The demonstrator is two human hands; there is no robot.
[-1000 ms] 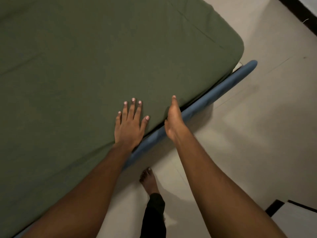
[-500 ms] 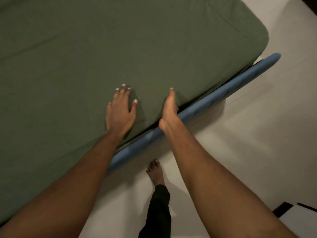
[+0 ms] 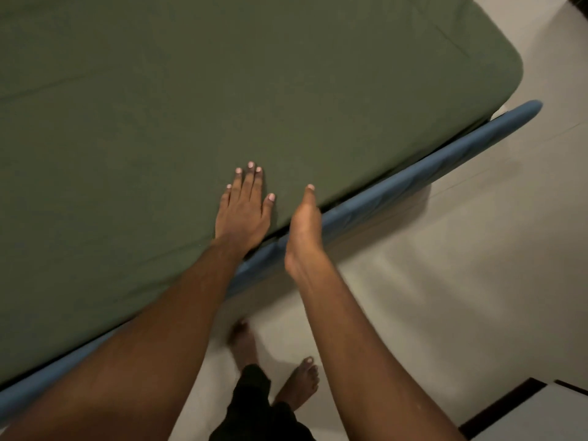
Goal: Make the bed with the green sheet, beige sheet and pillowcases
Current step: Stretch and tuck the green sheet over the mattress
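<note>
Matte green sheet stretched over the mattress, filling the far and left part of the view. Soft woven cloth, mostly smooth, with a few faint long creases and a seam line toward the far right. Rounded, padded corner at the far right, cloth pulled snug round it. Along the near edge, folded down over the side of the mattress.

Below that edge, a blue bed rail, long and rounded like a padded tube, slightly wrinkled on its covering, running from near left up to far right and ending in a blunt rounded tip. Beyond and below it, pale smooth floor with thin joint lines. In the near right corner, a white flat surface with a dark border, only partly seen.

Left hand flat on top of the sheet just inside the near edge, palm down, fingers straight and close together, thumb set a little apart, grasping nothing. Right hand just to its right, turned on edge like a blade, fingers straight and pointing far, laid against the side of the mattress above the rail, clasping nothing; lower fingers hidden behind the hand's own edge.

Bare forearms reaching in from the near side. Two bare feet on the floor below, with a dark trouser leg over them.
</note>
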